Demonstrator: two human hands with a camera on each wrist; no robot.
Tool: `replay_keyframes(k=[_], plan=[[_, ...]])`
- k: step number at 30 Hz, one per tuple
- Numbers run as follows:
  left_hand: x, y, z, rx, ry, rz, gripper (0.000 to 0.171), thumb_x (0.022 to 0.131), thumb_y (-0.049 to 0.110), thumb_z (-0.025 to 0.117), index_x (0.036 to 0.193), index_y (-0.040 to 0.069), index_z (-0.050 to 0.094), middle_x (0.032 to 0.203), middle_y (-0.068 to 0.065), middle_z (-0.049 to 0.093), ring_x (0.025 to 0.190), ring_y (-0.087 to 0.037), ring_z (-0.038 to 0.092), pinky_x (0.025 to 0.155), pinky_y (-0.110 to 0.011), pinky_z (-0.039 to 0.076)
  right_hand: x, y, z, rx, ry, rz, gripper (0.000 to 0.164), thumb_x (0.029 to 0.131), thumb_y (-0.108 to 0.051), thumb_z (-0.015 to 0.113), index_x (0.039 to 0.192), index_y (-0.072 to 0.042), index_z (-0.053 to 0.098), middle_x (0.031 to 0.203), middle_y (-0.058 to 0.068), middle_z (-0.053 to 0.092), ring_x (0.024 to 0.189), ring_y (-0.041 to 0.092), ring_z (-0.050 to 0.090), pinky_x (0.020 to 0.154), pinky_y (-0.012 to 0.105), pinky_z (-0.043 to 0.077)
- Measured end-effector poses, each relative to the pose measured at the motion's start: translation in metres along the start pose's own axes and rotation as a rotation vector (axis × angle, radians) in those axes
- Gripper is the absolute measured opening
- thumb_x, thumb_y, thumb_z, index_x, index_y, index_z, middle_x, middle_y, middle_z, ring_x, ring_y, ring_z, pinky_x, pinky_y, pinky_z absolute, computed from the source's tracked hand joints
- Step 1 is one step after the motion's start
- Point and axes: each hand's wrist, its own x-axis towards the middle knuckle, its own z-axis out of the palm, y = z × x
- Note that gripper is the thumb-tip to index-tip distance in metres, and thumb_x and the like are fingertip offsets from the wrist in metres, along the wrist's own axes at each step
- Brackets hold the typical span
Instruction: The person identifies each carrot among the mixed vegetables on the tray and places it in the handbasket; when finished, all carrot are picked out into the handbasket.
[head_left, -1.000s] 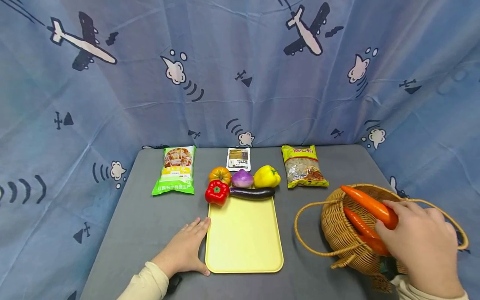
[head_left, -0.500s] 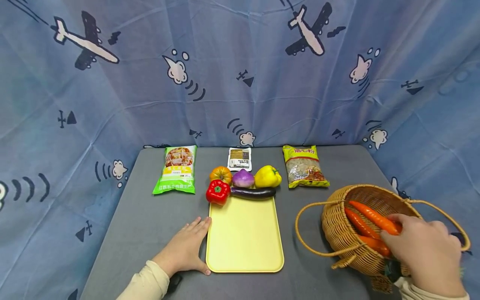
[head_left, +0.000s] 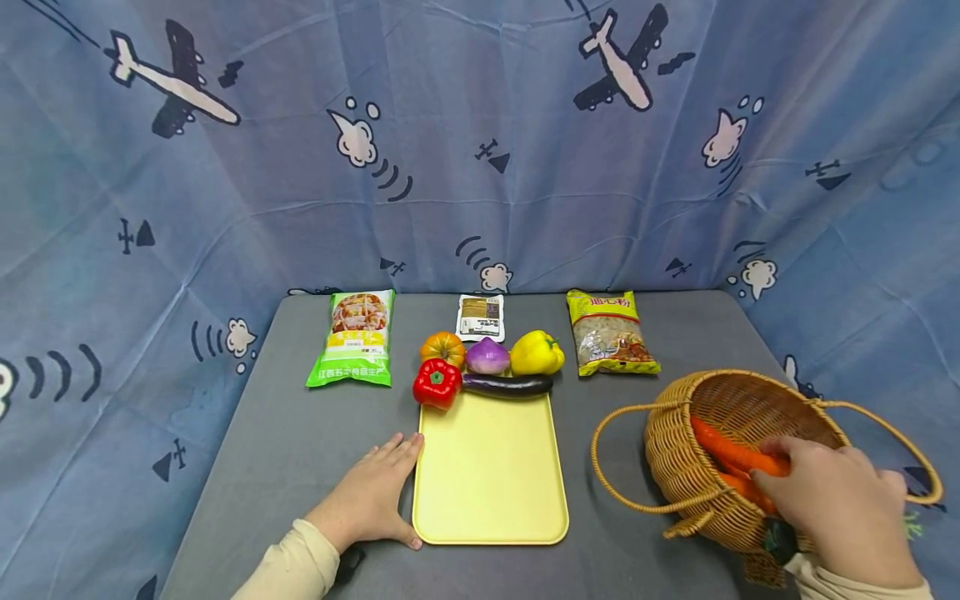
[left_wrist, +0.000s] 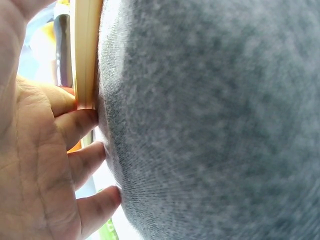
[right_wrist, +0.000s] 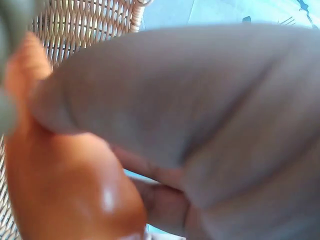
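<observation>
My right hand (head_left: 843,500) reaches into the mouth of a wicker basket (head_left: 667,442). It grips the thick end of an orange carrot (head_left: 738,454), with the thumb across the near side in the right wrist view and fingers behind. Another carrot (head_left: 750,492) lies just below it, partly covered by the hand. A dark green thing (head_left: 780,540) shows at the basket's near rim. My left hand (head_left: 375,493) rests on the table with fingers spread, its fingertips and thumb touching the left edge of a pale yellow tray (head_left: 491,475).
At the tray's far end sit a red bell pepper (head_left: 437,383), an eggplant (head_left: 507,385), a small pumpkin (head_left: 442,347), a purple onion (head_left: 487,357) and a yellow pepper (head_left: 537,353). Behind lie a green bag (head_left: 352,337), a small packet (head_left: 480,318) and a yellow bag (head_left: 611,333).
My right hand has lowered the carrot from above the basket's mouth down into it, beside the other carrots. The left hand and the tray stay in place.
</observation>
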Motion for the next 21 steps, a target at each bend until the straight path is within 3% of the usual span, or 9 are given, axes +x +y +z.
replay_keyframes(k=[7,11,13,16,21], plan=[[0.0,0.001,0.0,-0.003,0.007,0.004,0.145,0.057,0.062,0.101,0.167,0.0,0.031,0.17,-0.016,0.034,0.158,-0.039,0.028,0.122,-0.062,0.031,0.003,0.002,0.001,0.004,-0.085,-0.017,0.031,0.091,-0.029,0.082,0.109,-0.004,0.077,0.078,0.004,0.067,0.075,0.033,0.054,0.075,0.065,0.026],[0.001,0.002,0.001,-0.009,0.009,0.004,0.146,0.056,0.063,0.101,0.167,0.0,0.031,0.171,-0.015,0.034,0.158,-0.039,0.028,0.123,-0.061,0.031,0.004,0.006,0.003,-0.004,-0.101,-0.028,0.038,0.091,-0.031,0.081,0.116,-0.003,0.076,0.086,0.011,0.069,0.081,0.036,0.054,0.078,0.066,0.023],[0.001,0.002,0.001,-0.013,0.007,0.003,0.146,0.056,0.063,0.101,0.167,0.0,0.03,0.171,-0.015,0.034,0.158,-0.039,0.028,0.123,-0.061,0.03,0.004,0.007,0.003,-0.001,-0.042,-0.067,0.042,0.09,-0.03,0.082,0.119,0.0,0.075,0.096,0.021,0.071,0.087,0.04,0.054,0.078,0.068,0.022],[0.002,0.001,0.002,-0.014,0.0,0.001,0.146,0.056,0.064,0.1,0.168,0.001,0.03,0.171,-0.014,0.033,0.158,-0.038,0.027,0.123,-0.061,0.03,-0.003,0.002,0.002,0.01,0.121,-0.145,0.041,0.09,-0.027,0.081,0.121,0.0,0.074,0.117,0.03,0.069,0.102,0.049,0.053,0.082,0.073,0.022],[0.002,0.0,0.003,-0.026,-0.012,-0.002,0.146,0.057,0.064,0.1,0.168,0.002,0.029,0.171,-0.014,0.033,0.158,-0.038,0.027,0.123,-0.061,0.03,-0.024,-0.022,-0.002,0.1,0.38,-0.276,0.032,0.094,-0.02,0.078,0.122,-0.007,0.074,0.132,0.026,0.066,0.118,0.051,0.05,0.093,0.077,0.024]])
